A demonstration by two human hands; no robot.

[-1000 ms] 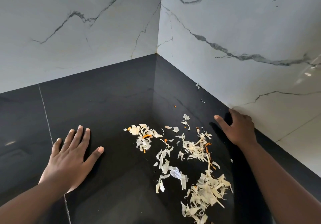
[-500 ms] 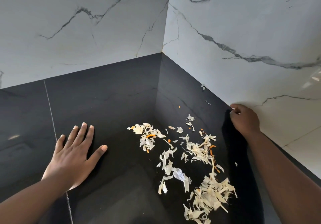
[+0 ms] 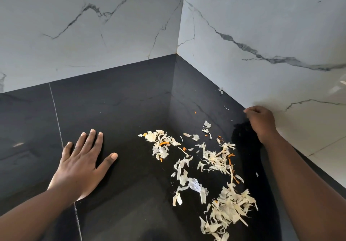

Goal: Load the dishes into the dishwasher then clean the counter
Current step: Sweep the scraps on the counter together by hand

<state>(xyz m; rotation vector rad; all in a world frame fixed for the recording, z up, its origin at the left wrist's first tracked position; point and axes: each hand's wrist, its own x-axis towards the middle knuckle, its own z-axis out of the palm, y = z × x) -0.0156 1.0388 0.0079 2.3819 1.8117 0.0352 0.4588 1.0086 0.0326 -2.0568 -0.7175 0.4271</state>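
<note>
Pale vegetable peel scraps (image 3: 215,167) with a few orange bits lie scattered over the black counter (image 3: 121,109) near the corner. My left hand (image 3: 82,164) lies flat on the counter to the left of the scraps, fingers spread and straight. My right hand (image 3: 260,122) is at the foot of the right wall, behind the scraps. Its fingers are curled and its fingertips pinch together on what looks like a tiny pale scrap. Two small stray scraps (image 3: 221,90) lie further back along that wall.
White marble-look walls (image 3: 93,34) meet in the corner behind the counter. A thin seam (image 3: 56,113) runs through the counter just left of my left hand. No dishes or cloth are in view.
My right hand has drawn back to the wall edge and curled its outstretched fingers into a pinch. My left hand has stayed flat in place.
</note>
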